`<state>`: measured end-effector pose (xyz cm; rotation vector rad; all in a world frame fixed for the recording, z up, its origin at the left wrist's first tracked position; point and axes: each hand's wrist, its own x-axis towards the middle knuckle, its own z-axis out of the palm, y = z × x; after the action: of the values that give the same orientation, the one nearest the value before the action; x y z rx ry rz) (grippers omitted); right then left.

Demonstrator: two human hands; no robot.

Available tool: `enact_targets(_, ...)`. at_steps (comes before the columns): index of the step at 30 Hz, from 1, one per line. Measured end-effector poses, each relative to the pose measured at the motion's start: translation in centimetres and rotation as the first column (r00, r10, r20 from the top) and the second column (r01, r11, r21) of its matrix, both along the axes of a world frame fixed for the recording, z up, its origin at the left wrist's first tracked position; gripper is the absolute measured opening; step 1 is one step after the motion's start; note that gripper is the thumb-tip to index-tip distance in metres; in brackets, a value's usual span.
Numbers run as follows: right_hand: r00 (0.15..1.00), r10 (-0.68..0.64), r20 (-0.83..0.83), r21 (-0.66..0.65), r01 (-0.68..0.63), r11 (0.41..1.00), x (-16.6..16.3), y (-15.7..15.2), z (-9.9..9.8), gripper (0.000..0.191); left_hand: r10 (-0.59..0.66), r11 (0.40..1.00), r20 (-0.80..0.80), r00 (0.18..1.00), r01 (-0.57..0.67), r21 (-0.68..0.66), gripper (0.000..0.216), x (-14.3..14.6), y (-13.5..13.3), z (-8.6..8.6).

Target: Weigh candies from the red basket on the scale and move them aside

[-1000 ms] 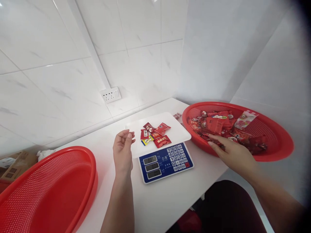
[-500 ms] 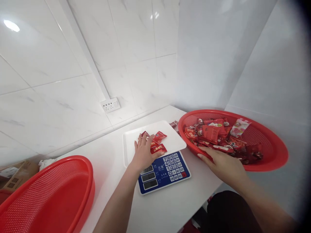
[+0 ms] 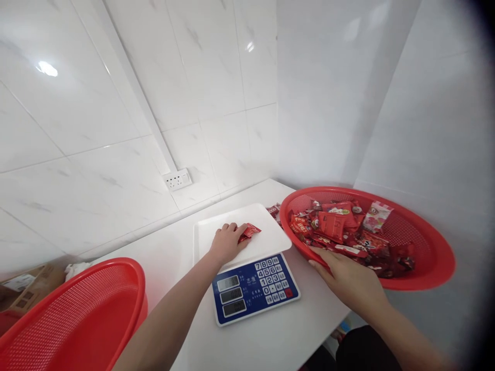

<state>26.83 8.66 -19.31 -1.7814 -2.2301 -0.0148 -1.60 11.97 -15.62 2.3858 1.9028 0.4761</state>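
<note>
On the white pan [image 3: 270,234] of a digital scale [image 3: 257,288], my left hand [image 3: 227,243] is closed around small red snack packets [image 3: 250,231], which stick out past the fingertips. How many it holds is hidden by the hand. My right hand [image 3: 350,275] grips the near left rim of a red plastic basket [image 3: 429,247], thumb outside and fingers over the edge. Inside that basket lies a heap of red snack packets [image 3: 332,225], with one pink and white packet [image 3: 377,216] on the right of the heap.
A second red basket [image 3: 88,324] stands at the left front. Behind it are a cardboard box [image 3: 36,286] and a white bag [image 3: 75,269]. More packets [image 3: 274,210] lie on the white table [image 3: 266,340] between pan and full basket. A socket [image 3: 178,179] is on the tiled wall.
My left hand has closed from spread fingers over the packets to a grip, gathering them together on the pan. My right hand stays on the basket rim. The view has shifted slightly.
</note>
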Motion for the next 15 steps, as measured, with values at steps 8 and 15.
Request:
enact_targets(8, 1.000, -0.009, -0.011, 0.018, 0.009, 1.000, 0.0, 0.0, -0.3, 0.042, 0.109, 0.993, 0.074, 0.991, -0.112, 0.037, 0.025, -1.1, 1.1, 0.8)
enact_targets(15, 1.000, 0.006, -0.011, 0.045, -0.006, 0.999, 0.1, 0.0, -0.4, 0.041, 0.211, 0.971, 0.256, 0.943, -0.233, 0.056, 0.026, -3.1, 0.4, 2.0)
